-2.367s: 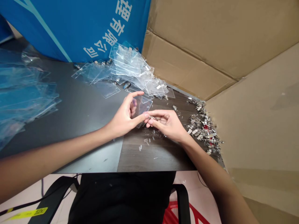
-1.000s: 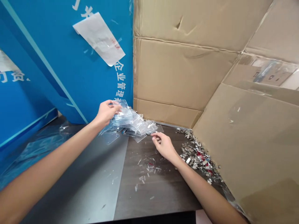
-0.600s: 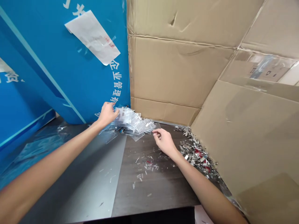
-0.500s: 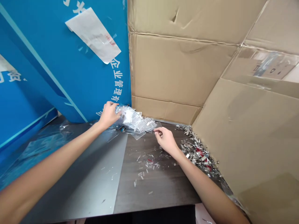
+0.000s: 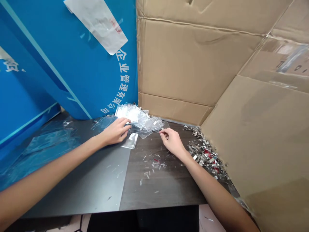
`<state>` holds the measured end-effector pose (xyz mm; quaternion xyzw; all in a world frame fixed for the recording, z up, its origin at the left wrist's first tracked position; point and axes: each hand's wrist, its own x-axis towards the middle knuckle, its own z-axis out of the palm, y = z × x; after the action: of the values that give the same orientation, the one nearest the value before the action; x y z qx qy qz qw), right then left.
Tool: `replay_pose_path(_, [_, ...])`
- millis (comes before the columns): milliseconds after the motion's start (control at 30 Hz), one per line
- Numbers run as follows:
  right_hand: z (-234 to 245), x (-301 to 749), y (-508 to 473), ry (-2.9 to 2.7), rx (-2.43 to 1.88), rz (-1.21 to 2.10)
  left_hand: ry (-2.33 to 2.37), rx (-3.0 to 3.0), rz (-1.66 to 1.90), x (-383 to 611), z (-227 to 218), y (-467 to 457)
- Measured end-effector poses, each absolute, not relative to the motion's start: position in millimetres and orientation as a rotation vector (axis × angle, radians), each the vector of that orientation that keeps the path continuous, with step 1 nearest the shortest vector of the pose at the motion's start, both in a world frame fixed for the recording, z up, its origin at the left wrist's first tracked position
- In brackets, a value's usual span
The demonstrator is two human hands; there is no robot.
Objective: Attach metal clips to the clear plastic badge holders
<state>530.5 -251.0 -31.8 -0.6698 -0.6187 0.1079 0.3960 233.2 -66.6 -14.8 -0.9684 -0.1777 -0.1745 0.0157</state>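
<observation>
A heap of clear plastic sleeves [image 5: 131, 114] lies against the foot of the blue panel and cardboard. My left hand [image 5: 117, 131] is at the heap's front left edge, its fingers bent over the sleeves and its thumb a little apart. Just below those fingers, a single clear sleeve [image 5: 130, 140] lies on the table. At the right end of the heap is my right hand [image 5: 172, 141], thumb and forefinger pinched together beside the rightmost sleeves. Whatever may be between those fingertips is too small to make out.
Small metal clips [image 5: 205, 151] are piled along the right cardboard wall [image 5: 265, 138]. Tiny clear strips [image 5: 148, 174] are scattered on the dark table [image 5: 164, 193]. More plastic film [image 5: 48, 145] lies at left, before the blue panel [image 5: 101, 74]. Cardboard [image 5: 178, 64] stands behind.
My left hand has come down from the top of the heap to its front edge, where a sleeve now lies below the fingers. My right hand stays pinched at the right end. The view has shifted slightly.
</observation>
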Motion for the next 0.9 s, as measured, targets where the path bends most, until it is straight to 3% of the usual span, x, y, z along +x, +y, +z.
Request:
replay_pose_path(300, [-35, 529, -252, -1.634, -1.702, 0.282, -0.478, -3.168, -0.338, 219, -29, -103])
replay_pose_path(900, [-35, 525, -253, -1.717, -1.719, 0.280, -0.892, -3.222, -0.092, 189, -29, -150])
